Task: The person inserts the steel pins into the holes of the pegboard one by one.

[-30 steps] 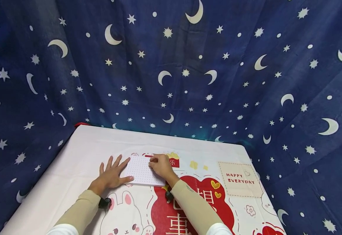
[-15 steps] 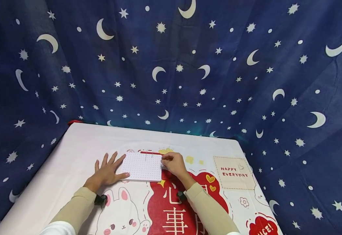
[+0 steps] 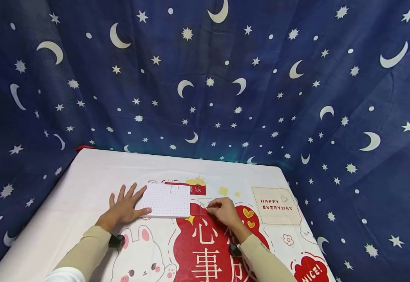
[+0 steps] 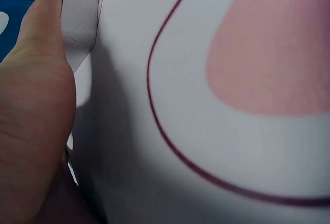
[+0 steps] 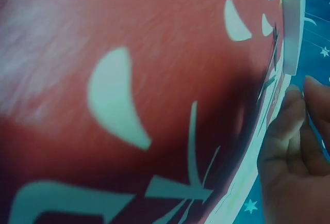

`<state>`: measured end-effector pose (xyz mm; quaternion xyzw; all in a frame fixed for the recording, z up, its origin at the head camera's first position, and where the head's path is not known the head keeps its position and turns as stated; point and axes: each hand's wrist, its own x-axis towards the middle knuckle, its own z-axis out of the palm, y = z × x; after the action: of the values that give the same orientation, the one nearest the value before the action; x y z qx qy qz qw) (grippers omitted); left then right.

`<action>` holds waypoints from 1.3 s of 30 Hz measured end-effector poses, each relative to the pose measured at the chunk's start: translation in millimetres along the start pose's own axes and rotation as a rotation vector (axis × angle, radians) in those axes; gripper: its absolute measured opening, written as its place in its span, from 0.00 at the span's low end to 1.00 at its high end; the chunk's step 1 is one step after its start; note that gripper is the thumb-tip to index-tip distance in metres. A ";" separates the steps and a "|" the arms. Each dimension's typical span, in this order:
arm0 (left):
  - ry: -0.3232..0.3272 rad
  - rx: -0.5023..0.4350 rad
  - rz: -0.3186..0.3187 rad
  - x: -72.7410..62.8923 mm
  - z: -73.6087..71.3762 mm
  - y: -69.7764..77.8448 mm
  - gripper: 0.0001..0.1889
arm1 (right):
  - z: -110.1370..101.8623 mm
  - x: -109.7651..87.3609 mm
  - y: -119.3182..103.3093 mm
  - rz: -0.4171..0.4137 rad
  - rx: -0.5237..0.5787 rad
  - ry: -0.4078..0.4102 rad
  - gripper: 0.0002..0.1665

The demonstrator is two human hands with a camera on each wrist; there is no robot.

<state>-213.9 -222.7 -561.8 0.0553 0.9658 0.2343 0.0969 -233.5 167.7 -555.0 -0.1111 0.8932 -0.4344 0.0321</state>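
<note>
Starry cloth [image 3: 205, 47] hangs. Your spread left hand [image 3: 124, 207] touches a board [image 3: 167, 201]. Can't tell if your right hand [image 3: 225, 212] pinches a wire [image 3: 203, 204].

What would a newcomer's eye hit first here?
Likely the dark blue moon-and-star curtain, filling most of the head view behind the table. Next, the white dotted board on the table, left hand at its left edge. Then the large red print under the right hand.
</note>
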 end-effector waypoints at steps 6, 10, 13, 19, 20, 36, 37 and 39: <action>-0.024 0.004 0.000 2.5 -0.4 -2.9 0.54 | 0.8 -0.3 2.6 -0.007 -0.048 -0.056 0.04; -0.019 0.008 0.002 7.1 -1.8 -0.6 0.55 | 0.8 5.0 3.0 -0.023 -0.031 -0.011 0.04; -0.023 0.007 -0.004 6.9 -2.3 1.2 0.55 | 2.8 7.1 4.2 -0.018 -0.022 -0.023 0.04; -0.029 -0.002 0.004 5.2 0.9 1.2 0.54 | 9.7 5.1 9.0 0.002 -0.060 -0.066 0.03; -0.026 0.005 0.001 5.5 1.3 0.3 0.54 | 10.9 5.6 9.3 -0.004 -0.066 -0.064 0.03; -0.019 0.012 -0.002 4.0 2.2 -2.4 0.55 | 15.5 7.8 1.5 -0.003 -0.150 -0.111 0.13; -0.019 0.012 -0.004 3.6 1.8 -1.7 0.55 | 14.9 7.3 1.5 0.000 -0.124 -0.114 0.13; -0.021 0.014 -0.007 2.4 1.3 0.0 0.54 | 13.6 6.0 1.3 -0.002 -0.075 -0.115 0.12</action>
<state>-215.9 -221.7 -563.3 0.0550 0.9665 0.2266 0.1074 -237.4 156.7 -564.2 -0.1378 0.9055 -0.3936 0.0788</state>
